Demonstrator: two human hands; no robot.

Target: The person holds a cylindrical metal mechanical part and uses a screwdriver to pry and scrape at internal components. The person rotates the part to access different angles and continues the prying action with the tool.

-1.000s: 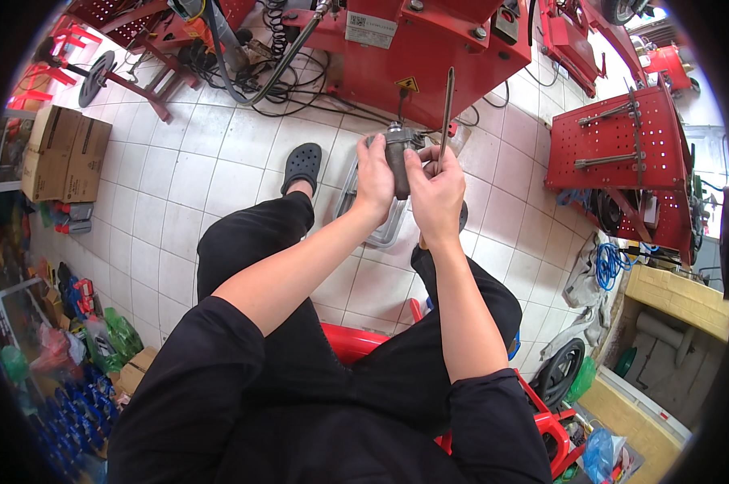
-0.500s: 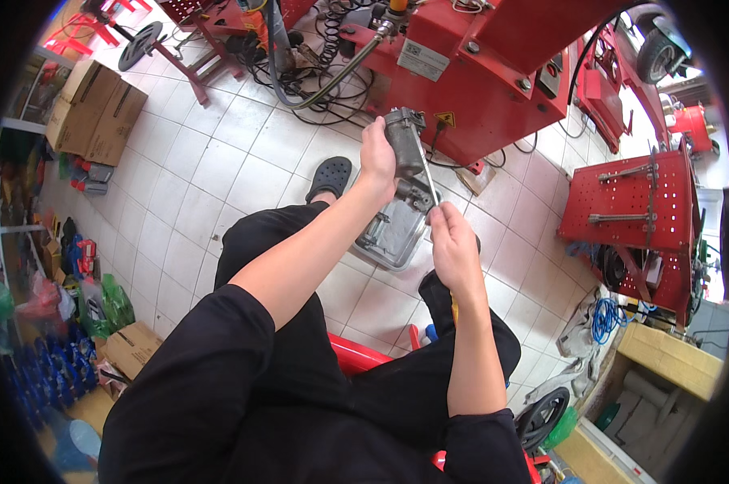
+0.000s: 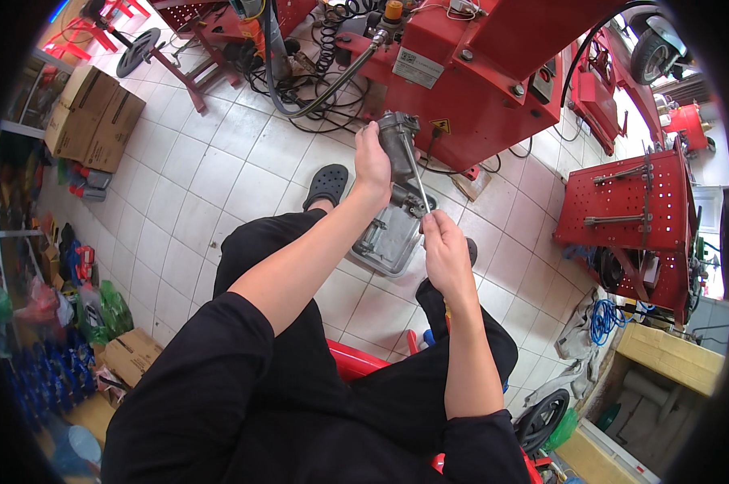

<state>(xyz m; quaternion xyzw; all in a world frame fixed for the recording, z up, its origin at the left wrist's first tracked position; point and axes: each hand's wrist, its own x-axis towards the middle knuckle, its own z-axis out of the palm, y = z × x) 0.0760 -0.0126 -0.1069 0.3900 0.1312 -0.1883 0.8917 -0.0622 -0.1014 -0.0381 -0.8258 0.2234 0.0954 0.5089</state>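
My left hand [image 3: 373, 165] is closed around the side of a grey, roughly cylindrical metal housing [image 3: 398, 145], holding it tilted above the floor. Between the fingers of my right hand [image 3: 447, 252] is the near end of a slim metal rod-like tool [image 3: 418, 175]. The tool slants up and left across the housing, its far end near the housing's top; I cannot tell whether it touches there. Below both hands a grey metal tray [image 3: 394, 260] sits on the floor with metal parts [image 3: 369, 237] in it, partly covered by the housing and my left hand.
Ahead stands a large red machine [image 3: 477, 97] with hoses and black cables [image 3: 300, 113] on the tiled floor. A red perforated tool cart [image 3: 614, 206] is at the right. Cardboard boxes [image 3: 90, 121] stand at the left. My shoe [image 3: 328, 184] is beside the tray.
The housing and both hands have shifted slightly left in view. The rod-like tool stands a little steeper against the housing. Both grips are kept.
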